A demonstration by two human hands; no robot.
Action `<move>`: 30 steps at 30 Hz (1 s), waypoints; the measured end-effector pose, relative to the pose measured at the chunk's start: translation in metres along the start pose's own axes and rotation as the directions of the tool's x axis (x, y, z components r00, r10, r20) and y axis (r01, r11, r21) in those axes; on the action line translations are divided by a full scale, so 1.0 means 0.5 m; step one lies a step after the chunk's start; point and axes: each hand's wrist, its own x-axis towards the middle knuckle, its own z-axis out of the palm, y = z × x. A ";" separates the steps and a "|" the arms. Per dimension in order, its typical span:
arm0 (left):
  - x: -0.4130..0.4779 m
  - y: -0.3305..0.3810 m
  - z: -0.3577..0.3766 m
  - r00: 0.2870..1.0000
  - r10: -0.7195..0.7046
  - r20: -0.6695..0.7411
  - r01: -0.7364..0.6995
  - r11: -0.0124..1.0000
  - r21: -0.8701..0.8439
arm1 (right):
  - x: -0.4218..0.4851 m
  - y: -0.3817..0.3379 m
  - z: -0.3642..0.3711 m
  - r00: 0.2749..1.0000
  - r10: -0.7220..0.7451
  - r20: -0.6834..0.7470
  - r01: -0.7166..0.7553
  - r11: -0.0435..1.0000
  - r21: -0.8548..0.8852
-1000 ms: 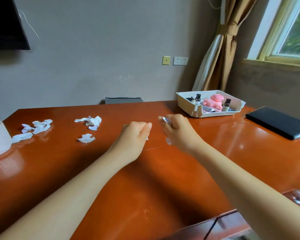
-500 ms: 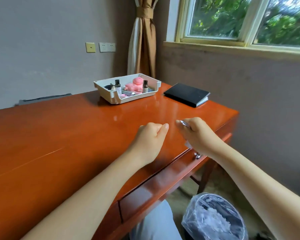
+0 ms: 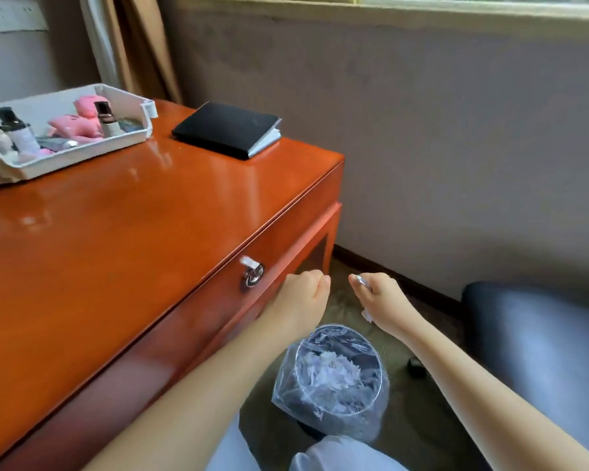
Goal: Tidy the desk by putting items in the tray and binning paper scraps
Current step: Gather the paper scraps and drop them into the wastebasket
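The worktop (image 3: 133, 232) ends just left of both hands, so the drop happens over open floor, where stray bits would scatter widely. The bin (image 3: 283, 389) stands on the floor below, lined with a loose clear bag and already holding a heap of white scraps (image 3: 330, 372). Its mouth looks narrow, and the hands seem to sit over or just past its far rim, so letting go now could send paper onto the carpet. The tray (image 3: 65, 161) sits filled at the worktop's far side, out of harm. The left hand (image 3: 303, 294) is clenched; whether it hides paper I cannot tell. The right hand (image 3: 378, 297) grips a paper scrap (image 3: 359, 280), with an end poking out below that may slip free or drift, being so light.
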 end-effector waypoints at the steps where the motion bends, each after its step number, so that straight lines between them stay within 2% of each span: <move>1: 0.018 -0.011 0.025 0.999 -0.033 0.033 0.033 0.999 -0.001 | 0.006 0.030 0.007 1.000 0.026 0.004 -0.026 1.000 -0.007; 6: 0.090 -0.056 0.145 0.972 -0.149 0.183 0.150 0.989 0.008 | 0.043 0.154 0.053 0.986 0.162 0.050 -0.161 0.987 -0.023; 11: 0.156 -0.086 0.250 0.942 -0.171 0.289 0.154 0.985 0.080 | 0.081 0.246 0.123 0.951 0.285 0.122 -0.286 0.958 -0.011; 15: 0.190 -0.135 0.335 0.893 -0.202 0.402 0.177 0.979 0.099 | 0.093 0.314 0.176 0.902 0.385 0.198 -0.370 0.923 -0.107; 20: 0.202 -0.206 0.415 0.844 -0.254 0.472 0.167 0.961 0.219 | 0.094 0.371 0.227 0.851 0.442 0.283 -0.387 0.893 -0.230; 25: 0.205 -0.231 0.457 0.838 -0.258 0.481 0.127 0.949 0.288 | 0.098 0.408 0.270 0.770 0.509 0.384 -0.464 0.860 -0.211; 27: 0.205 -0.240 0.464 0.821 -0.268 0.504 0.125 0.946 0.298 | 0.098 0.413 0.272 0.742 0.498 0.449 -0.452 0.866 -0.212; 30: 0.199 -0.247 0.462 0.779 -0.293 0.555 0.114 0.935 0.335 | 0.102 0.409 0.262 0.738 0.470 0.485 -0.409 0.882 -0.233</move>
